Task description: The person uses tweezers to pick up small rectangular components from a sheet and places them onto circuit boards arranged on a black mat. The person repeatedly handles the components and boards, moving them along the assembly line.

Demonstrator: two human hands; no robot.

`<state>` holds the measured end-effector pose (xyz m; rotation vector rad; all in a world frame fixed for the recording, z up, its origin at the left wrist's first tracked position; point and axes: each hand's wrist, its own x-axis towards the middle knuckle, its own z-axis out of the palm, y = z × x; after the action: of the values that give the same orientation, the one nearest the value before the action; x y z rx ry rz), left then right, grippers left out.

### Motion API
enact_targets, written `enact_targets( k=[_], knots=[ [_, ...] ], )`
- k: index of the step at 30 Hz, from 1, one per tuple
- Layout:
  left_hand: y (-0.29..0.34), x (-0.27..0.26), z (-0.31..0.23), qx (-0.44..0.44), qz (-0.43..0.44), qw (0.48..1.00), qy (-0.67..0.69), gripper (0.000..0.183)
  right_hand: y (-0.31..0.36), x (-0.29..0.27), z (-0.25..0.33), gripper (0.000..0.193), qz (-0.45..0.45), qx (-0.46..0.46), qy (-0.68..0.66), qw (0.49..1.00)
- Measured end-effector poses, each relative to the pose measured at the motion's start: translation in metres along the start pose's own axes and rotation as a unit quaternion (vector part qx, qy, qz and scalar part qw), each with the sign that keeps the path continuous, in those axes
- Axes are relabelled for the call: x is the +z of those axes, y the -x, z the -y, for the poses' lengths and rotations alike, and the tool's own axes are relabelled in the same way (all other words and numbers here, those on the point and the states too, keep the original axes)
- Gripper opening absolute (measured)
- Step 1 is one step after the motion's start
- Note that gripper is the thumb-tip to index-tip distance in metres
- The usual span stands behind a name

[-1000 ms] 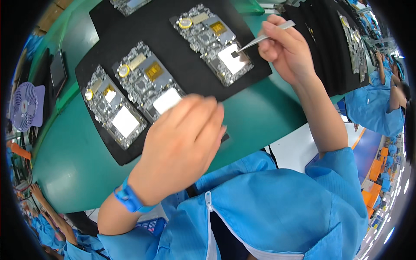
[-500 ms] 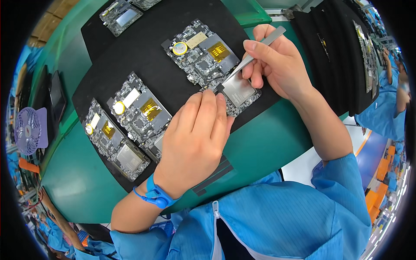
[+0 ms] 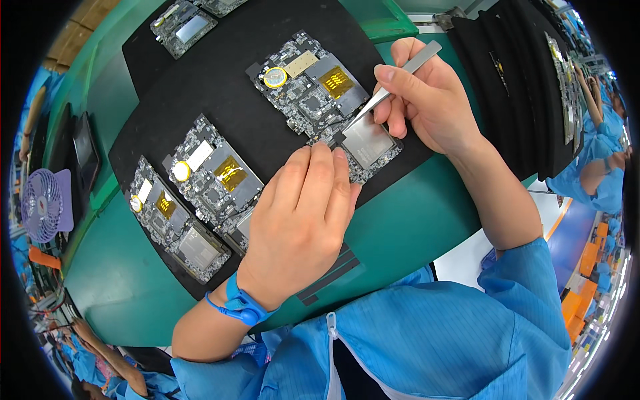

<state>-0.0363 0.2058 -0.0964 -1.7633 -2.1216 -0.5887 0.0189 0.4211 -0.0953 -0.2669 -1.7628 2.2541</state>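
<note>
In my right hand (image 3: 427, 93) is a pair of steel tweezers (image 3: 393, 83), slanting down to the left, with its tips at a small black part near the silver metal plate of a circuit board (image 3: 313, 103). That board has a round yellow-rimmed coin cell (image 3: 275, 77) and a gold-coloured film patch (image 3: 335, 82). My left hand (image 3: 300, 213) is bent over the board's lower left edge, fingers close together and gripping there; its fingertips are partly hidden. A blue wrist strap (image 3: 241, 308) circles my left wrist. Two similar boards (image 3: 217, 177) (image 3: 177, 223) lie to the left.
Beneath the boards is a black mat (image 3: 267, 143) on a green table (image 3: 413, 200). More boards (image 3: 183, 30) lie at the far left. Black folded sheets (image 3: 507, 87) stand at the right, with boards beyond. A purple fan (image 3: 43, 203) and other people in blue are at the sides.
The mat and its boards have shifted very slightly left. My hands and the tweezers keep nearly the same pose. People at the sides have moved their arms.
</note>
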Motion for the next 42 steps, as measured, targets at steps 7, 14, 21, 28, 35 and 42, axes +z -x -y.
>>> enact_targets(
  k=[7,14,21,28,35,42],
  knots=[
    [-0.003,-0.002,-0.002,-0.018,0.006,0.999,0.036,0.042,0.001,0.000,0.003,0.021,-0.002,0.010,0.014,1.000],
    [-0.009,-0.003,-0.003,-0.045,0.026,0.995,0.080,0.051,0.002,0.001,0.004,0.020,-0.013,0.006,0.025,1.000],
    [-0.014,-0.009,0.001,-0.053,0.058,0.990,0.118,0.052,0.018,0.015,0.003,0.018,-0.078,-0.101,0.111,0.986],
    [0.003,-0.002,-0.004,-0.012,0.009,0.999,0.033,0.042,0.027,0.016,-0.010,0.021,-0.013,-0.317,0.148,0.937],
    [0.004,0.001,-0.001,0.015,0.004,1.000,-0.008,0.033,0.029,0.020,-0.023,0.021,-0.017,-0.329,0.217,0.919],
    [0.003,0.002,-0.003,0.014,-0.005,1.000,-0.008,0.029,0.033,0.018,-0.024,0.019,-0.013,-0.341,0.223,0.913]
  ],
)
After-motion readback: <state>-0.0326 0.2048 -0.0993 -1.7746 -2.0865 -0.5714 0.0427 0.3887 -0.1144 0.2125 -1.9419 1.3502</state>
